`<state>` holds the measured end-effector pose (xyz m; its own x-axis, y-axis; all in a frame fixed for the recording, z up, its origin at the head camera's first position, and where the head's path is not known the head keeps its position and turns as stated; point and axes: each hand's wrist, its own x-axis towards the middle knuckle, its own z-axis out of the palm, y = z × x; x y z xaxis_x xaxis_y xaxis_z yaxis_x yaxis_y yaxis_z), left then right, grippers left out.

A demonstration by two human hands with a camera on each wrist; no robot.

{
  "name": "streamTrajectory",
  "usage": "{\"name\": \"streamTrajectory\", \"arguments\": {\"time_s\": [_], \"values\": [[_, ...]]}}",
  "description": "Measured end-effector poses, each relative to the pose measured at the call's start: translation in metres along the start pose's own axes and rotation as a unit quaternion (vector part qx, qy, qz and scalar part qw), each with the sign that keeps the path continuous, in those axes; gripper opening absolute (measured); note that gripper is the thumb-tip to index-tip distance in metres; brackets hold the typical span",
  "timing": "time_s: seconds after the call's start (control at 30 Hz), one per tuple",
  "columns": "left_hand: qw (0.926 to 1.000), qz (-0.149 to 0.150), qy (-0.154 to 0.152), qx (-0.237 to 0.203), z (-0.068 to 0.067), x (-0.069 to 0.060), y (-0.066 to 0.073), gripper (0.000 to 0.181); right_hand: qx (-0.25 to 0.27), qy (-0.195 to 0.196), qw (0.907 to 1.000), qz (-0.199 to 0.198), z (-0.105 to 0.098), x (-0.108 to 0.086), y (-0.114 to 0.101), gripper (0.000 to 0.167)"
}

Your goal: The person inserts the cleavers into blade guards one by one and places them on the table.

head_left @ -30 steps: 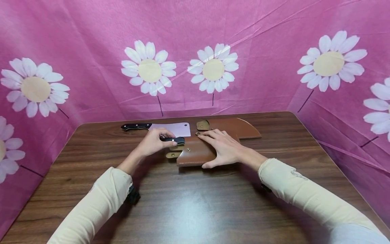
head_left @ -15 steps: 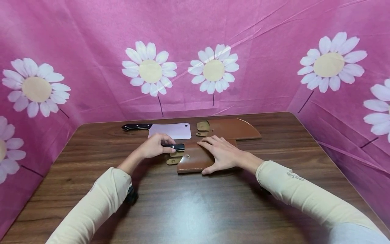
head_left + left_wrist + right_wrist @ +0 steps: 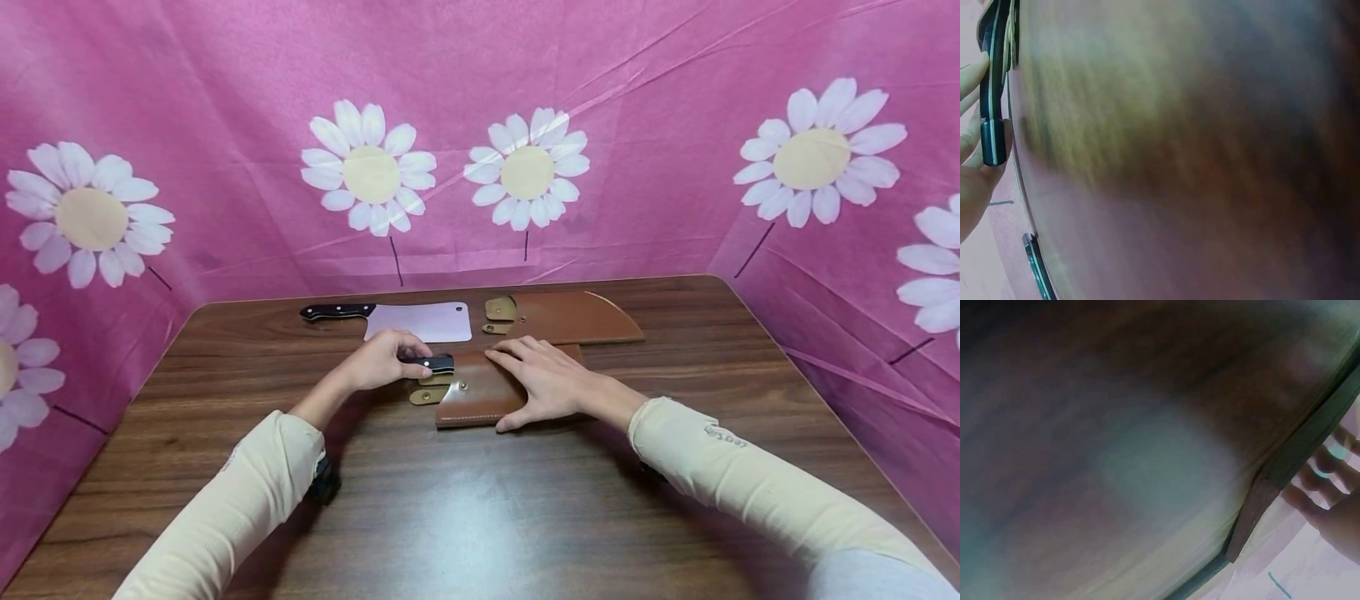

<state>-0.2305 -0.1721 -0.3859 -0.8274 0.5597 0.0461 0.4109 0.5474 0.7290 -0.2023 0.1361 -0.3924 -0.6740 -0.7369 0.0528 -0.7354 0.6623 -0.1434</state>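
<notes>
Near the middle of the table lies a brown leather knife sheath [image 3: 480, 404], its tan snap straps [image 3: 426, 397] pointing left. A knife's black riveted handle [image 3: 441, 363] sticks out of the sheath's left end; its blade is hidden inside. My left hand [image 3: 378, 360] pinches this handle between thumb and fingers, and the left wrist view shows the handle [image 3: 992, 100] beside the fingers. Spread over the sheath's right part, my right hand [image 3: 546, 379] rests with extended fingers and thumb at the front edge. In the right wrist view its fingers lie along the sheath [image 3: 1297, 456].
Behind my left hand a cleaver [image 3: 420, 321] lies flat, black handle to the left. A second brown sheath [image 3: 573, 318] with a rounded end lies at the back right. A pink flowered cloth [image 3: 637, 208] hangs around the wooden table [image 3: 360, 517].
Both hands have drawn the sheath with the knife a little toward the table's front, away from the cleaver and the second sheath. Over the last half second they have barely moved.
</notes>
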Motion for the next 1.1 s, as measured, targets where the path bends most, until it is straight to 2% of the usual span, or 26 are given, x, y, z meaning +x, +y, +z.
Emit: {"name": "streamTrajectory", "arguments": {"time_s": [0.3, 0.63, 0.83, 1.0, 1.1], "values": [[0.9997, -0.011, -0.017, 0.012, -0.0006, 0.0004, 0.0020, 0.023, -0.014, -0.027, 0.9995, -0.001, 0.0003, 0.0009, -0.0014, 0.115], [0.9994, -0.007, -0.017, 0.028, -0.0020, 0.0002, 0.0023, 0.021, -0.008, -0.015, 0.9999, 0.000, 0.0019, 0.0006, -0.0015, 0.114], [0.9992, -0.019, -0.009, 0.034, -0.0077, -0.0018, 0.0028, 0.021, -0.009, -0.009, 0.9999, -0.006, 0.0000, 0.0075, -0.0005, 0.115], [0.9995, -0.021, -0.014, 0.017, -0.0084, -0.0030, -0.0005, 0.022, -0.004, -0.022, 0.9998, -0.001, -0.0023, 0.0082, 0.0022, 0.116], [0.9998, -0.017, -0.013, 0.000, -0.0090, -0.0026, -0.0021, 0.022, 0.003, -0.016, 0.9998, 0.009, -0.0067, 0.0069, 0.0056, 0.113]]}}
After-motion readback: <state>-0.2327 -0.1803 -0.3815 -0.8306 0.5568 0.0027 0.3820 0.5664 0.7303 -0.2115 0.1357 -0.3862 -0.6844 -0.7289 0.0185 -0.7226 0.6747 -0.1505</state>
